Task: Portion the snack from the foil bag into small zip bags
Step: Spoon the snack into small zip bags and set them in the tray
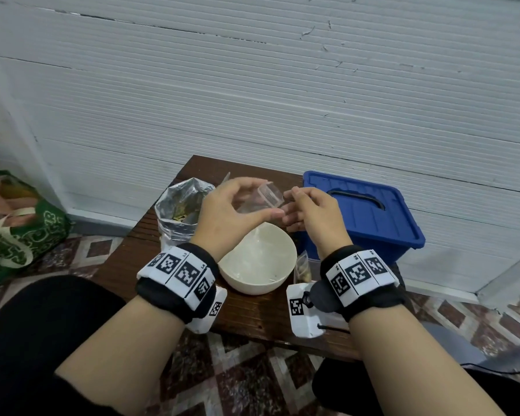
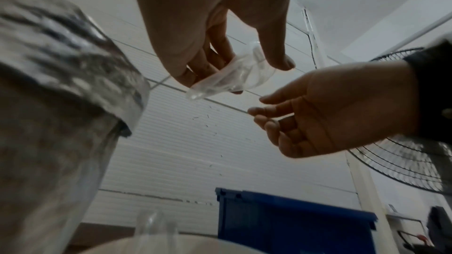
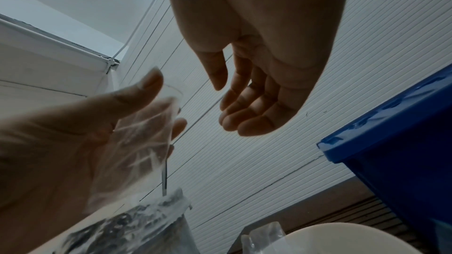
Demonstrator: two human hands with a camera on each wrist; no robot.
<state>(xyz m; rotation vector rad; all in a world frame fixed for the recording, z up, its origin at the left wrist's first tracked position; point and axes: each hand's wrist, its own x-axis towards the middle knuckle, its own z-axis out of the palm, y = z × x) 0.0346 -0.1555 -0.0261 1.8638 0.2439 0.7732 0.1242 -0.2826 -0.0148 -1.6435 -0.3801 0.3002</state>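
Both hands hover over the tabletop [image 1: 126, 265], beside the blue bin [image 1: 357, 217], open foil bag [image 1: 180, 205] and white bowl [image 1: 257, 259]: left hand [image 1: 222, 211] pinching an empty clear zip bag [image 1: 267, 196], right hand [image 1: 309, 211] relaxed, holding nothing, just beside it.

Ribbed white wall panels [image 1: 252, 100], scuffed and cracked. Patterned maroon-and-cream floor tiles [image 1: 237, 382]. Low dark wooden table [image 1: 126, 265] against wall; wire-guard fan [image 2: 403, 161] at right.

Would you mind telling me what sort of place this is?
Probably a home room with a makeshift work spot: a low wooden table on patterned floor tiles, a panelled wall, a shopping bag.
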